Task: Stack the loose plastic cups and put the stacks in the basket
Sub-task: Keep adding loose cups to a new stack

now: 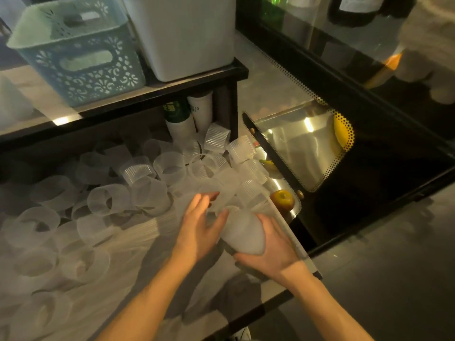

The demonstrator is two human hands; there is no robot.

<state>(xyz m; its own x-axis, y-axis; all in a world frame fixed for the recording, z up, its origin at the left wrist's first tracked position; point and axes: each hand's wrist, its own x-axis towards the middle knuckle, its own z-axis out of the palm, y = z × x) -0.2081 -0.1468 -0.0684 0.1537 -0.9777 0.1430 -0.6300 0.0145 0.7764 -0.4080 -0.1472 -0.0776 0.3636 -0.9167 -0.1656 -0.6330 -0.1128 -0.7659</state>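
1. The right hand [272,244] held a short stack of frosted translucent plastic cups [243,233] from below, fingers curled round its base, near the front right edge of the glass-topped desk [157,244].
2. The left hand [199,225] was spread wide, with fingers straight, resting against the stack's left side beside a blurred loose cup.
3. The loose clear and frosted plastic cups [105,200] lay scattered on their sides over most of the desk; a ribbed cluster [216,153] lay further back.
4. The pale green perforated plastic basket [81,52] stood on the raised shelf [157,94] at the rear. No stack was visible inside it, though its interior was only partly shown.
5. Judgement: the task was at an early stage; most stacking and all visible loading remained.
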